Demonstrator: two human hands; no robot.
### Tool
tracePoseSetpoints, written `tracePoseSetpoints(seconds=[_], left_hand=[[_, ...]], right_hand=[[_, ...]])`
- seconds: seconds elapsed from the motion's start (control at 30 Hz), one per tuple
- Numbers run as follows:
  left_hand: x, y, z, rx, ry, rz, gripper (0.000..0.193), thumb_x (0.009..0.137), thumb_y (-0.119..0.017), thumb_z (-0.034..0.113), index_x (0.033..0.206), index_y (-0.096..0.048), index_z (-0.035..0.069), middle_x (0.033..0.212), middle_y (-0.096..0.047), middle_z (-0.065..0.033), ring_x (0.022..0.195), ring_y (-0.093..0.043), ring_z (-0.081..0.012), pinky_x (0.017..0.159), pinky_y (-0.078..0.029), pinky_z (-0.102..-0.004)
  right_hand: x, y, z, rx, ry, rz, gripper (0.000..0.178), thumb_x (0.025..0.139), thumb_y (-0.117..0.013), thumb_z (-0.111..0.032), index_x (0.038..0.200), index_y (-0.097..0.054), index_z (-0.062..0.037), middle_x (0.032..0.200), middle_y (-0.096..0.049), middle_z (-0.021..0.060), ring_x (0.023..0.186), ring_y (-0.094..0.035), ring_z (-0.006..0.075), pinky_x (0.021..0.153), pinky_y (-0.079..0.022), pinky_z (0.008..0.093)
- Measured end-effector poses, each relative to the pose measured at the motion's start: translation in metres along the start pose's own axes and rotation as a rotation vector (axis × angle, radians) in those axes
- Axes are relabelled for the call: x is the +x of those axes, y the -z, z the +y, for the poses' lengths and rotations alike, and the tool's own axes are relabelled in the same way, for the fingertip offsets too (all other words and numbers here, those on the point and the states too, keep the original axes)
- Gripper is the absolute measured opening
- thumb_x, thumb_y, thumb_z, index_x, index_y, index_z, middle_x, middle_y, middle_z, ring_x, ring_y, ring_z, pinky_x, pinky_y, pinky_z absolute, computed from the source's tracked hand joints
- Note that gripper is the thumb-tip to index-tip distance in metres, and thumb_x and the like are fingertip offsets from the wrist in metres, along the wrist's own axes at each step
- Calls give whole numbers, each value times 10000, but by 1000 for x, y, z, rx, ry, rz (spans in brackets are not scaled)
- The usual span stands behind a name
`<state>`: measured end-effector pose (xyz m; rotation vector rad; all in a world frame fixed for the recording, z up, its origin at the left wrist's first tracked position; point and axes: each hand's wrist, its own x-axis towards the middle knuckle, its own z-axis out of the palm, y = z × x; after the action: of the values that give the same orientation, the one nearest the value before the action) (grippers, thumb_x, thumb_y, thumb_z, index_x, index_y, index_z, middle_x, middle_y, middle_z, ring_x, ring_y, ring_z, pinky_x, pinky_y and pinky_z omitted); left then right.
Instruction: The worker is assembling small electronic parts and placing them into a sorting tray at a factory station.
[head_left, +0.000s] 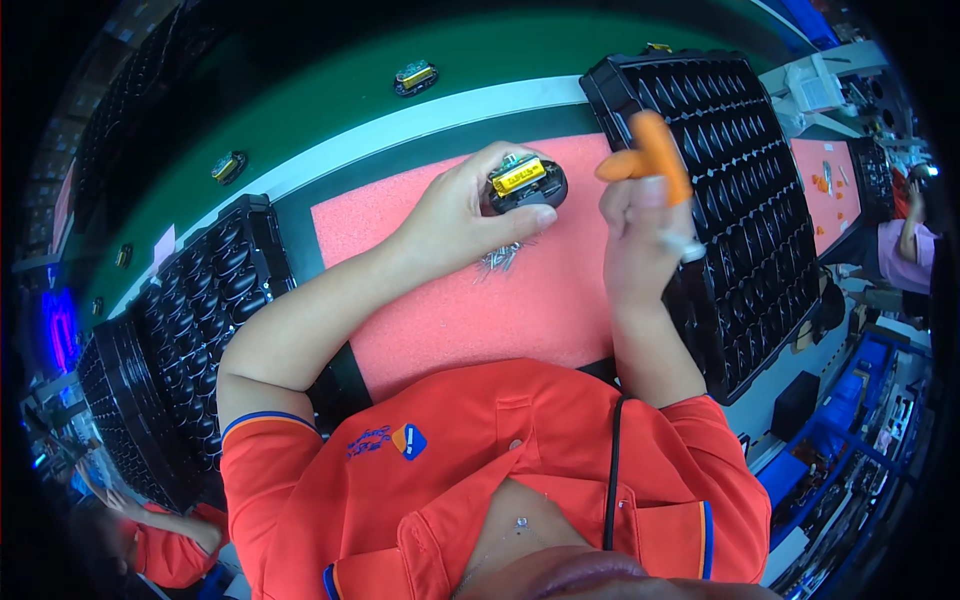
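Note:
My left hand (465, 205) is closed round a small black oval device (546, 188), tilted up. Its inner side shows a yellow wrapped block (518, 178) and a bit of green circuit board. Below that hand, a small heap of silver screws or pins (497, 260) lies on the pink foam mat (430, 320). My right hand (638, 225) is raised over the mat's right side, smeared by motion. Orange coverings (660, 155) show at its thumb and a finger. The other fingers look curled, with a whitish end (682, 245) sticking out beside them; what it belongs to is unclear.
Black moulded trays (740, 190) stand at the right, and more black trays (200, 320) at the left. Beyond a pale rail, several similar devices (415, 78) sit on a green belt (320, 110). Other people are at far left (175, 545) and far right (905, 250).

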<state>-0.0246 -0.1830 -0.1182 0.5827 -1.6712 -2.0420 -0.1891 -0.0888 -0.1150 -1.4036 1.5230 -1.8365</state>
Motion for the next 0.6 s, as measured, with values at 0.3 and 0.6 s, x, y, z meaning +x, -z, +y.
tracePoseSetpoints(seconds=[0.3,0.6], left_hand=[[-9,2,-4,178,-20,-161,453,821,-696,137,1201,-465,47,1031,-554,-41,956,-541,-105,835,-467,-262],[-7,5,-9,220,-20,-120,478,791,-735,248,1149,-485,54,987,-616,-98,924,-606,-171,805,-489,-308]], right_hand=[[18,-14,1,1346,-402,-135,445,929,-346,-252,1277,-463,0,827,-635,86,399,-334,53,426,-299,215],[10,-29,-4,1037,-311,-21,430,869,-388,-105,1270,-473,24,708,-561,69,398,-332,32,407,-289,185]])
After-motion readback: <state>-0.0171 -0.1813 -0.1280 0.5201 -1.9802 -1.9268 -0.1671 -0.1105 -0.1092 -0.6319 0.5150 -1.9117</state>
